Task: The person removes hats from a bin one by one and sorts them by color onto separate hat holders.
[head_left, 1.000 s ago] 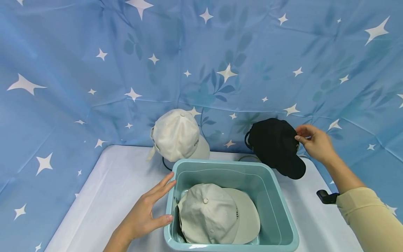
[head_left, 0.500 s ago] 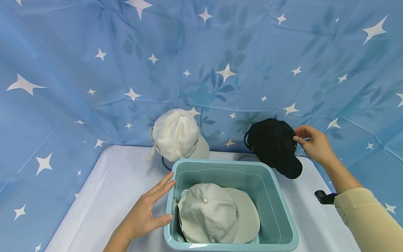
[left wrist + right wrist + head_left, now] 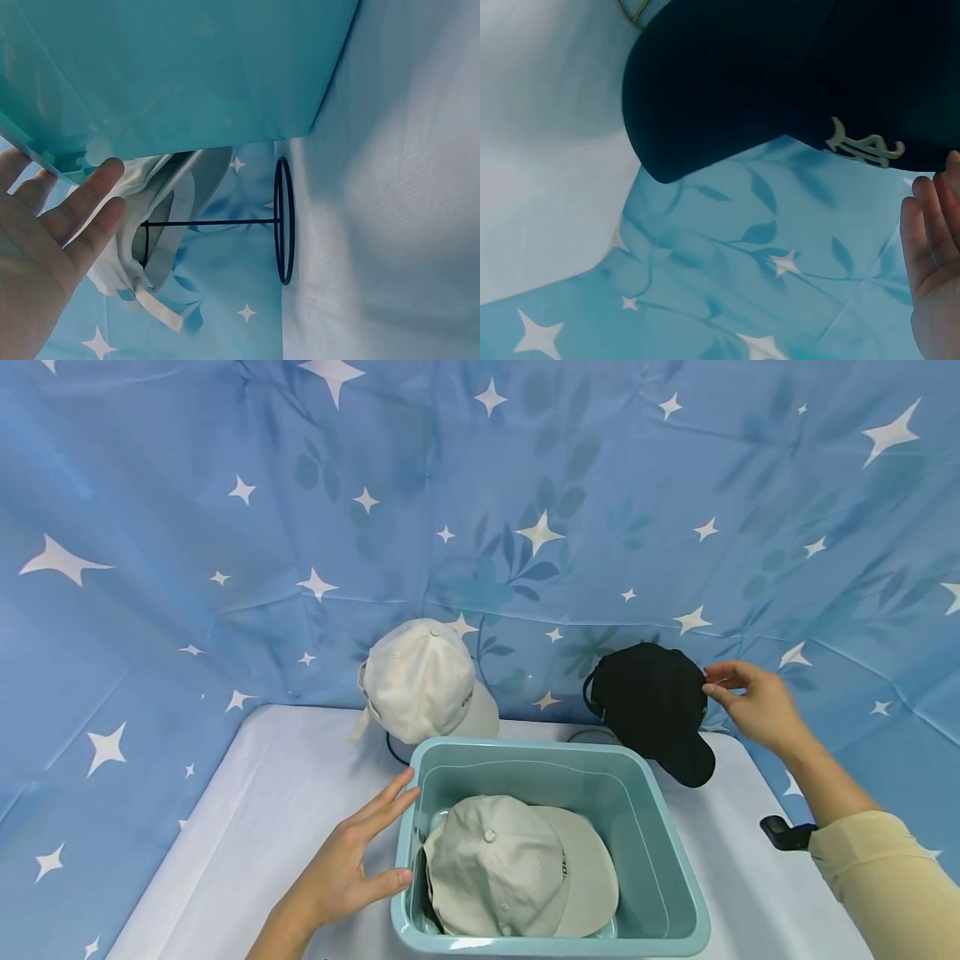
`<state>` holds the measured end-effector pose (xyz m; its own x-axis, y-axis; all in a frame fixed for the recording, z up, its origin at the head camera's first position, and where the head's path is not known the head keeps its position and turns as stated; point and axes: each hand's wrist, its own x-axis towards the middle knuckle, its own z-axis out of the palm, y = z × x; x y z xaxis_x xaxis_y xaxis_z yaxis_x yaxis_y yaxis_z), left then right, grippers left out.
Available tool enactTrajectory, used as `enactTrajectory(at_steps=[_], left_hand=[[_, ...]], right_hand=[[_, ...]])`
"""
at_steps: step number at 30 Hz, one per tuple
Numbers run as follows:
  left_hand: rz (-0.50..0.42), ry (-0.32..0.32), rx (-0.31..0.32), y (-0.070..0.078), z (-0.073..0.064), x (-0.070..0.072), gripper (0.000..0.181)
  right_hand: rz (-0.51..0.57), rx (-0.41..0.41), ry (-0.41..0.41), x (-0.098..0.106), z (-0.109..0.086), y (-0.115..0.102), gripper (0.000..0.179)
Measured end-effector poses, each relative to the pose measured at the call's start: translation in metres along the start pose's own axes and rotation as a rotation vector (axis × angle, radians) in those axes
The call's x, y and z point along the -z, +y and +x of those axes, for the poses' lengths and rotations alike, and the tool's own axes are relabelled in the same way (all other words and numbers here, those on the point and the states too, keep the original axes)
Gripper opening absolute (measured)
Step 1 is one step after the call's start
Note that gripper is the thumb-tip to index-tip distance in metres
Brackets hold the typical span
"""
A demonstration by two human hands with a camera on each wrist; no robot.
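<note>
A black baseball cap (image 3: pixel 651 706) with a pale embroidered emblem (image 3: pixel 865 144) sits at the back right, its brim toward the front right. My right hand (image 3: pixel 753 702) touches the side of its crown with the fingertips; a gap shows between thumb and fingers. My left hand (image 3: pixel 341 860) rests its spread fingers and thumb along the left rim of a teal plastic bin (image 3: pixel 678 860). Inside the bin lies a light grey-beige cap (image 3: pixel 498 860), brim to the right. Behind the bin, a cream cap (image 3: pixel 420 681) hangs on a black wire stand (image 3: pixel 214 223).
The bin stands on a white-covered table (image 3: pixel 247 793). A blue curtain (image 3: pixel 187 527) with white stars hangs right behind the table. A thin wire ring (image 3: pixel 592 735) shows at the black cap's base. A black device (image 3: pixel 786 833) is strapped to my right wrist.
The black cap has turned slightly, its brim shifting a little to the left, with my right hand at its side. The left hand and the bin stay in place.
</note>
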<state>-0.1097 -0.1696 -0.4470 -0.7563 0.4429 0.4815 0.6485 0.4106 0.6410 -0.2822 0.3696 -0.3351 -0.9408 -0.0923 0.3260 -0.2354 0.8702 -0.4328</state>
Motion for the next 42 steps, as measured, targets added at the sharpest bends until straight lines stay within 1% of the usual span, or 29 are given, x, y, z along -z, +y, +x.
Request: enactTrajectory(at_steps=[8,13,20,25,32,35,39,42], left_hand=[[-0.015,-0.004,0.008,-0.001,-0.001,-0.002,0.076],[-0.016,-0.005,0.009,-0.001,0.000,-0.003,0.076],[-0.015,-0.011,0.011,0.000,0.001,-0.004,0.077],[-0.020,-0.017,0.015,0.000,0.003,-0.003,0.075],[-0.018,-0.011,0.021,0.000,0.002,-0.002,0.075],[-0.020,-0.006,0.021,0.000,0.002,-0.002,0.075],[-0.016,0.006,0.016,0.000,0.001,-0.001,0.075],[-0.014,0.012,0.011,0.001,0.001,-0.001,0.075]], right_hand=[[0.007,0.005,0.054,0.014,-0.003,-0.019,0.037],[0.023,0.017,0.063,0.018,-0.007,-0.030,0.040],[0.050,0.051,0.067,0.023,-0.017,-0.047,0.037],[0.073,0.096,0.083,0.024,-0.027,-0.060,0.035],[0.109,0.118,0.084,0.019,-0.041,-0.078,0.034],[0.134,0.160,0.099,0.015,-0.045,-0.084,0.035],[0.159,0.253,0.121,0.008,-0.049,-0.090,0.040],[0.164,0.309,0.123,0.004,-0.053,-0.093,0.045]])
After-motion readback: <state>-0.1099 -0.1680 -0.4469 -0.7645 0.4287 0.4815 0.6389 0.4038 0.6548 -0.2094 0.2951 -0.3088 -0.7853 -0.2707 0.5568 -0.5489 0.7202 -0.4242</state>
